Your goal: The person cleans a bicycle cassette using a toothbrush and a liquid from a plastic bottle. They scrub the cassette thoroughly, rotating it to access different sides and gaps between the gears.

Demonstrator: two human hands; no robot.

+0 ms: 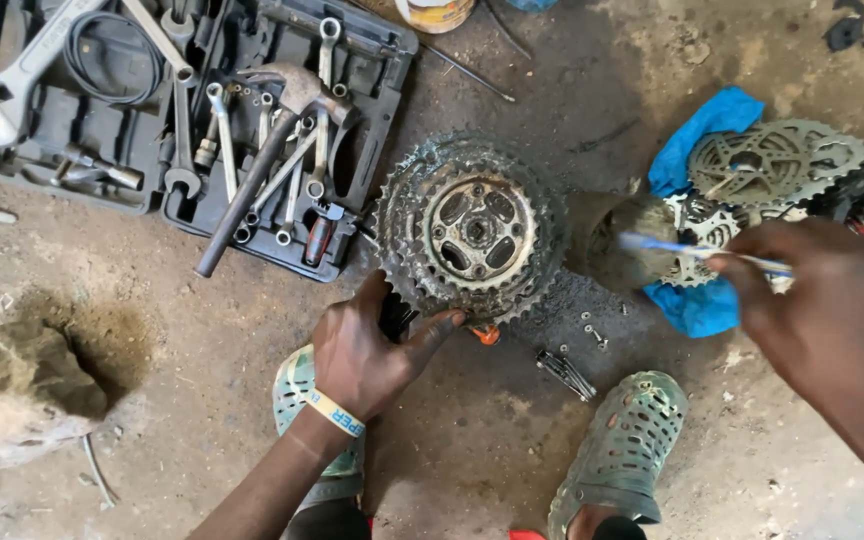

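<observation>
While the left hand pinched the lower rim of the greasy cassette flat on the floor, axis pointing up, the right hand, fingers closed on a toothbrush pointing left, risked slipping; teeth could nick the thumb.

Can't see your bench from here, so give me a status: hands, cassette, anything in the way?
Left hand grips cassette at its lower rim. Right hand holds brush by blue rag. Loose screws beside cassette.
</observation>
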